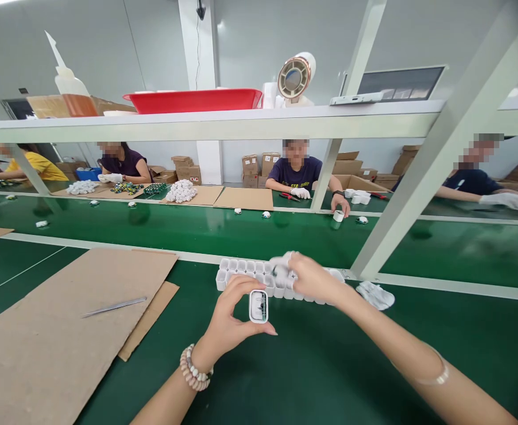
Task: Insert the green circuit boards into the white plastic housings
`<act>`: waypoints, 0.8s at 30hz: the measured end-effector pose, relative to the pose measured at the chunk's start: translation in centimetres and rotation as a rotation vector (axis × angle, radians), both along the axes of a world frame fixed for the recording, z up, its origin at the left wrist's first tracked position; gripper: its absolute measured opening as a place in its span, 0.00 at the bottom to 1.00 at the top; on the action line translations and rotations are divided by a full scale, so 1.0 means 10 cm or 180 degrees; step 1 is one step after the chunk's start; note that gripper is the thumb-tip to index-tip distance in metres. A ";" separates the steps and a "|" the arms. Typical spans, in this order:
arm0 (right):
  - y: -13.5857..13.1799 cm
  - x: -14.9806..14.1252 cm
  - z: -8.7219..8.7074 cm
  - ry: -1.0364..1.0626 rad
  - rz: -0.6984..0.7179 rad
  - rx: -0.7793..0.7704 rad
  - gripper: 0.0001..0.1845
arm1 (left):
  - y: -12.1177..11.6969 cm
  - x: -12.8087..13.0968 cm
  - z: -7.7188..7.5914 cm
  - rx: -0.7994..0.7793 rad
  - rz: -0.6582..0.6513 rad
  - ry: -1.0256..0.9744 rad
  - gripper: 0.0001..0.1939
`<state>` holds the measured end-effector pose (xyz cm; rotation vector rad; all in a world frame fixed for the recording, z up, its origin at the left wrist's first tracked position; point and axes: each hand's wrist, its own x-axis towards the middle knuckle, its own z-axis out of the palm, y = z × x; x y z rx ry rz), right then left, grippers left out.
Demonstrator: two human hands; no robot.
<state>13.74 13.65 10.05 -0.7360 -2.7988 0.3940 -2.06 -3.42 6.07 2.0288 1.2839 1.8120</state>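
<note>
My left hand (229, 321) is closed around a small white plastic case (258, 306), thumb below and fingers above. Its open end faces me, and a dark green edge, probably a circuit board, shows inside along the right. Beyond it, rows of similar open white cases (245, 267) stand packed together on the green table. My right hand (307, 274) is over the middle of these rows, fingers bent. A blurred whitish shape (281, 267) is at its fingertips; what it is I cannot make out.
Cardboard sheets (64, 319) with metal tweezers (114, 307) lie on the left. A white glove (375, 295) rests right of the cases, near a slanted post (400, 195). Beyond, a green conveyor belt (188, 221) carries small parts past several co-workers. A shelf (197, 128) crosses above.
</note>
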 end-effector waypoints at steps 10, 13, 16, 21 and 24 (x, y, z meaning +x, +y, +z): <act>-0.76 0.23 -0.46 0.0029 0.0723 -0.0720 0.22 | -0.01 0.05 -0.04 -0.0076 -0.0146 0.0033 0.31; -0.71 0.29 -0.22 0.0568 0.1106 -0.2482 0.25 | 0.00 0.05 -0.02 -0.0016 -0.0205 0.0261 0.32; -0.75 0.33 -0.14 0.0749 0.1277 -0.3638 0.29 | 0.00 0.05 0.01 -0.0156 -0.0344 0.0601 0.30; -0.85 0.29 -0.22 0.1137 0.0693 -0.3878 0.23 | 0.00 0.10 0.01 -0.0688 -0.0666 0.1097 0.33; -0.83 0.29 -0.23 0.0974 0.0678 -0.3800 0.19 | 0.01 0.11 0.00 -0.0848 -0.0791 0.1162 0.33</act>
